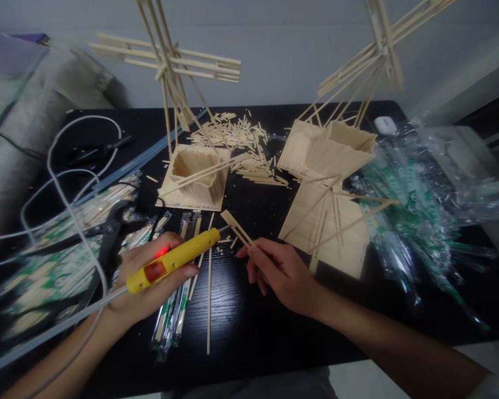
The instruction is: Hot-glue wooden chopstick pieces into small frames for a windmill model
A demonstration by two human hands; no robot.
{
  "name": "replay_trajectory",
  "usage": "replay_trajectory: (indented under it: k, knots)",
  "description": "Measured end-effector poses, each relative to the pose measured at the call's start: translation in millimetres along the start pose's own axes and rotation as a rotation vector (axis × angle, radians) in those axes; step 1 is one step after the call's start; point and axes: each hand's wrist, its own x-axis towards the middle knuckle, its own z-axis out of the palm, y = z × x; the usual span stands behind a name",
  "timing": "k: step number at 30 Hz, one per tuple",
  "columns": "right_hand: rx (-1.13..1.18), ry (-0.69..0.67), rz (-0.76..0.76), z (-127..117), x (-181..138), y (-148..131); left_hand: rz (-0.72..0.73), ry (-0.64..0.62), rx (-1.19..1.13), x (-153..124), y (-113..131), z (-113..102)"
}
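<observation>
My left hand (pixel 147 280) is closed round a yellow corded hot tool (pixel 172 259) with a red switch and a lit red lamp. Its tip points right and touches a small piece made of joined wooden sticks (pixel 236 227). My right hand (pixel 279 271) pinches the near end of that stick piece just above the black table (pixel 241 327). A single long stick (pixel 209 288) lies on the table between my hands.
A square stick-built box (pixel 195 177) on a flat base and a larger stick-built model (pixel 328 152) with panels stand behind, each bearing tall windmill-like arms. Cut stick pieces (pixel 237 138) lie at the back. Wrapped chopsticks (pixel 172 316), pliers (pixel 103 233), white cables (pixel 66 205) left; plastic wrappers (pixel 411 221) right.
</observation>
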Motion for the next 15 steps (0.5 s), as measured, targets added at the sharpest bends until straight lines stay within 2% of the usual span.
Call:
replay_trajectory:
  k: [4, 15]
  knots:
    - [-0.048, -0.009, -0.028, 0.2, -0.7, -2.1, 0.029, -0.031, -0.009, -2.5, -2.8, 1.2]
    - [-0.09, -0.008, -0.056, 0.2, -1.7, 0.2, 0.129, -0.017, 0.034, -0.4, -2.6, 1.6]
